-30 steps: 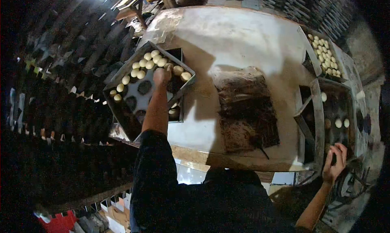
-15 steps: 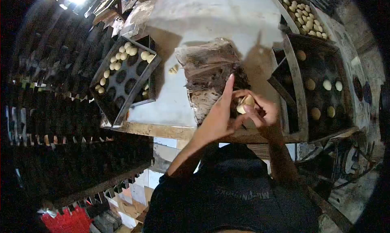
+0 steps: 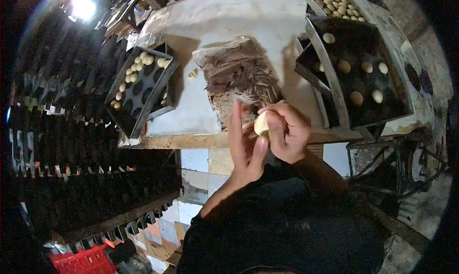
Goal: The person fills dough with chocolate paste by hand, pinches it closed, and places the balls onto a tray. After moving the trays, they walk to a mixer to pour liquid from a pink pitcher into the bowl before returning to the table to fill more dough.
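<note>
Both hands are in front of the person's dark shirt, at the near edge of the counter. The right hand grasps a pale ball with its fingers, and its thumb lies against the side of the ball. The left hand is close against the ball from the other side. Its thumb points up to the lower part of the ball, and one finger is stretched upward. The other fingers of this hand are partly hidden and blurred, so I cannot tell if they grip the ball.

Just beyond the hands, a brown mass lies on the counter, with a rough, uneven surface. To the left of it there are small pale pieces on the counter.

At the left side stands the left tray, placed at an angle over another tray. Its pale balls are mostly in a line along the outer side, and a few are in the far right corner. The bottom of this tray shows dark round marks.

At the right side, the right tray has six pale balls, set apart from each other. Its long metal wall is beside a lower tray, where one more ball can be seen. Behind the right tray is a far tray, which holds many pale balls close together.

A red crate is at the lower left, and a bright lamp shines at the upper left.
</note>
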